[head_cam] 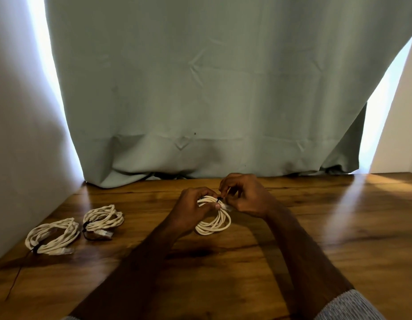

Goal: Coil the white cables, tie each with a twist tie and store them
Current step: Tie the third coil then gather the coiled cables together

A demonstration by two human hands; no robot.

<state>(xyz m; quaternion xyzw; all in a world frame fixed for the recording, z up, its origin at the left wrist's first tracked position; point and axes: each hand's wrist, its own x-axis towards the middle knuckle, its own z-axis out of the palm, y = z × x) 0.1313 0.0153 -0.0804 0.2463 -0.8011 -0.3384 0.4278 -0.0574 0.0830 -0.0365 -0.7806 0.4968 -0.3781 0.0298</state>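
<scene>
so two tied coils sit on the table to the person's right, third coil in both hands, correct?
Not quite. The head view shows the two tied coils on the person's left. The third coil is held by the left hand and right hand.

No text, label, brand, number or sign can be read anywhere in the view.
</scene>
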